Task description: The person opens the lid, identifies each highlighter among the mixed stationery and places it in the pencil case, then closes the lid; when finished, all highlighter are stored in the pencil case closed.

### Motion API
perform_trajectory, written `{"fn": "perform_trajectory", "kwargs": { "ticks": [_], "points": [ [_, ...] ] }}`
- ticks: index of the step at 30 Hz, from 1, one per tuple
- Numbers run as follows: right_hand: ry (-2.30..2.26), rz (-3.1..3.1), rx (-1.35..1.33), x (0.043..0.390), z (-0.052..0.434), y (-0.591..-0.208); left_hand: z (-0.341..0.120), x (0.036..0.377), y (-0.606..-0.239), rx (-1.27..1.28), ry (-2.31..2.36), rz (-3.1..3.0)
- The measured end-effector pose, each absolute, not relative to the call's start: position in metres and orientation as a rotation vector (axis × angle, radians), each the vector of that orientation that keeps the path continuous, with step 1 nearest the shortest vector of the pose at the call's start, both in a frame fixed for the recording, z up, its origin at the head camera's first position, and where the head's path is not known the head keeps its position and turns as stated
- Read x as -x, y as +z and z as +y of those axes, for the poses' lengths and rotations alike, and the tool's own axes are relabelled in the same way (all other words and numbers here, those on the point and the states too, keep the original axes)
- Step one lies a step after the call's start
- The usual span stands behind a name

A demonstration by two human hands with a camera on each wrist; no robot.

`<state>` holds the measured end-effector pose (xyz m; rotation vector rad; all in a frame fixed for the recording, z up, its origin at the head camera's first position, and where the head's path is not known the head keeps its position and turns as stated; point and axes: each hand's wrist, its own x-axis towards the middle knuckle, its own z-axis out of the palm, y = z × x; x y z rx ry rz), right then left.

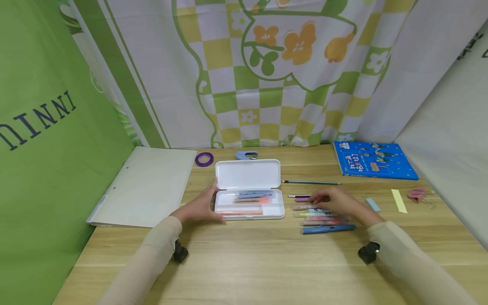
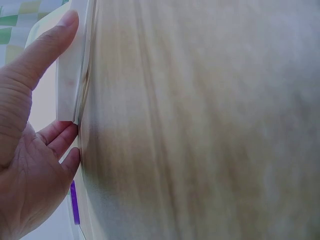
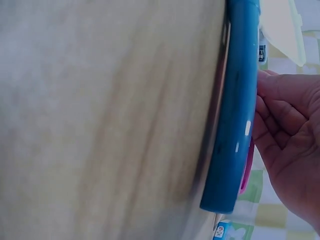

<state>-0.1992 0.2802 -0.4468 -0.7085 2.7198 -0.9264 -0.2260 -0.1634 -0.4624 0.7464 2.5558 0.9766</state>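
Note:
An open white pencil case [image 1: 248,209] lies mid-table with its lid [image 1: 248,173] raised and several pens inside. My left hand [image 1: 201,206] rests against its left end. In the left wrist view the thumb of this hand [image 2: 30,165] lies straight along the case's edge [image 2: 72,75]. My right hand [image 1: 335,201] lies over a row of pens right of the case, fingers curled. Its fingertips reach a purple pen [image 1: 302,199]; a pinch cannot be made out. A blue pen [image 1: 328,229] [image 3: 237,115] lies nearest me, and a pink pen [image 3: 246,172] sits under my right hand [image 3: 290,135].
A pencil [image 1: 310,182] lies behind the pens. A blue book [image 1: 375,160] is at the back right. Near the right edge are an eraser [image 1: 372,204], a yellow note [image 1: 398,201] and pink clips [image 1: 418,195]. A white folder [image 1: 145,184], purple tape ring [image 1: 204,159] and stapler [image 1: 246,155] lie left and behind.

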Motion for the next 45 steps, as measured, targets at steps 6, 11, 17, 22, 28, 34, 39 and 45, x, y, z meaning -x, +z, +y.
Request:
{"fn": "perform_trajectory", "kwargs": {
  "ticks": [6,11,17,22,28,34,39,45],
  "points": [
    [-1.058,2.643,0.479,0.197,0.281,-0.442,-0.162,0.228,-0.467,-0.781,0.999,2.550],
    [-1.150,2.619,0.403,0.198,0.276,-0.431,-0.163,0.229,-0.470,-0.765,0.984,2.558],
    [-1.211,2.624,0.460,0.204,0.248,-0.421,-0.166,0.231,-0.471,-0.770,0.983,2.563],
    [-1.291,2.584,0.601,0.207,0.206,-0.419,-0.167,0.232,-0.471,-0.773,0.986,2.558],
    [-1.272,2.519,0.791,0.209,0.150,-0.419,-0.166,0.233,-0.473,-0.784,0.980,2.567],
    [-1.216,2.509,0.965,0.212,0.105,-0.426,-0.166,0.233,-0.474,-0.773,0.983,2.565],
    [-1.188,2.546,1.029,0.216,0.085,-0.436,-0.166,0.233,-0.474,-0.769,0.992,2.557],
    [-1.144,2.601,1.021,0.217,0.080,-0.442,-0.167,0.232,-0.472,-0.768,0.981,2.558]
  ]
}}
